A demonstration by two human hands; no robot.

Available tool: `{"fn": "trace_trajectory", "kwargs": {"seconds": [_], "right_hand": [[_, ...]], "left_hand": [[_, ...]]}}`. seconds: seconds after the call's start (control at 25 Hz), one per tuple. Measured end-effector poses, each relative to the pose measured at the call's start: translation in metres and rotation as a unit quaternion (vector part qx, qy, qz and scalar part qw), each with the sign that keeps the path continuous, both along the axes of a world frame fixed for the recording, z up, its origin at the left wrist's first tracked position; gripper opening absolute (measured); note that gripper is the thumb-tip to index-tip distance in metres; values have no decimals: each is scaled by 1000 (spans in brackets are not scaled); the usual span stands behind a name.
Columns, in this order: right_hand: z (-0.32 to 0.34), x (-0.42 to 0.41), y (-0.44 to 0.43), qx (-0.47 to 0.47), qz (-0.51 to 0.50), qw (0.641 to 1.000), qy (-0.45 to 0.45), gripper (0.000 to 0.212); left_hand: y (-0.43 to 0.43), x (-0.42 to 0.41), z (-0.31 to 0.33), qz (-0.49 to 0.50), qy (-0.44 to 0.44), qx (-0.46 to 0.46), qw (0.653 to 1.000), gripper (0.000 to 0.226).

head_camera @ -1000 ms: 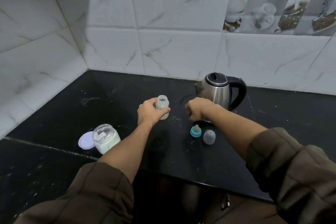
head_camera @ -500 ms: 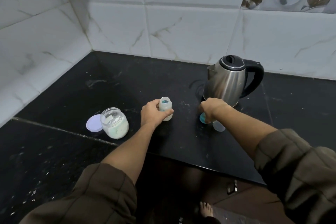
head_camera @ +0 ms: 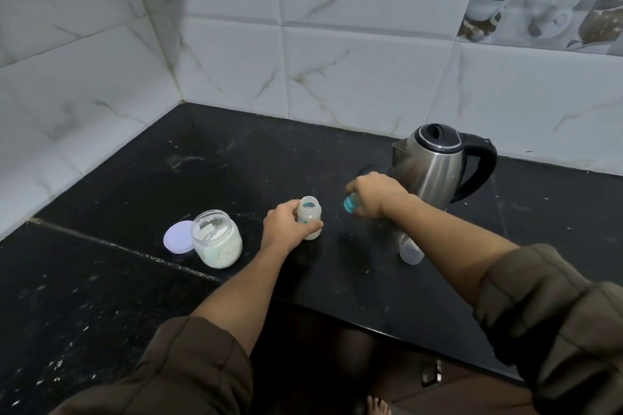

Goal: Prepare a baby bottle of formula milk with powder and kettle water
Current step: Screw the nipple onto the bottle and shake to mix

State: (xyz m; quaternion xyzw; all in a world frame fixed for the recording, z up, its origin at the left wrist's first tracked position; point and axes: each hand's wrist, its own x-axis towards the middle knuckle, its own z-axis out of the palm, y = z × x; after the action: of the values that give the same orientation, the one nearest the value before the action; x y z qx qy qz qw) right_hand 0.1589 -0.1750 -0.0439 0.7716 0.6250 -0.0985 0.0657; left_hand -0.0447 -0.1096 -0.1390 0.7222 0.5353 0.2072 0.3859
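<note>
The stainless-steel electric kettle (head_camera: 435, 168), black at handle and lid, stands upright on the black stone surface (head_camera: 135, 185), close to the white marble-veined wall tiles (head_camera: 337, 77) behind it; its spout points left. Just in front of the kettle and a little to its left, the right hand (head_camera: 374, 195) has its grip curled round a teal plastic teat ring (head_camera: 350, 204), pinching it with the ring tipped on edge; whether the ring touches the surface I cannot tell. Further left of the kettle, the small translucent plastic baby bottle (head_camera: 309, 219) stands upright on the surface, its mouth uncovered, pale inside; the left hand (head_camera: 286, 229) has its grip wrapped round the bottle's body. A clear plastic dome cap (head_camera: 411, 251) lies in front of the kettle, nearer the surface's edge, half hidden by the right forearm. Well to the left of the kettle, beyond the bottle, sits a clear jar of pale powder (head_camera: 217, 239), open at the top; a round lilac lid (head_camera: 178, 236) lies flat against the side of the jar away from the kettle. Both arms wear dark brown sleeves (head_camera: 188, 371) pushed up to the elbow.
</note>
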Motion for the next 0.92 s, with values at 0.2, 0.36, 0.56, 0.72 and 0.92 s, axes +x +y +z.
{"fn": "trace_trajectory", "kwargs": {"seconds": [0.2, 0.36, 0.56, 0.72, 0.92], "right_hand": [[16, -45, 32, 47, 51, 996, 63, 52], [16, -58, 47, 31, 74, 995, 55, 53], [17, -61, 56, 6, 96, 995, 39, 54], [17, -64, 60, -20, 109, 993, 36, 51], [12, -70, 61, -34, 106, 993, 32, 48]], "left_hand": [[0, -1, 5, -20, 23, 0, 1000, 66], [-2, -1, 8, -24, 42, 3, 999, 60], [0, -3, 9, -37, 56, 13, 998, 52], [1, -4, 10, -42, 66, 23, 997, 49], [2, -4, 12, -48, 70, 31, 996, 48]]}}
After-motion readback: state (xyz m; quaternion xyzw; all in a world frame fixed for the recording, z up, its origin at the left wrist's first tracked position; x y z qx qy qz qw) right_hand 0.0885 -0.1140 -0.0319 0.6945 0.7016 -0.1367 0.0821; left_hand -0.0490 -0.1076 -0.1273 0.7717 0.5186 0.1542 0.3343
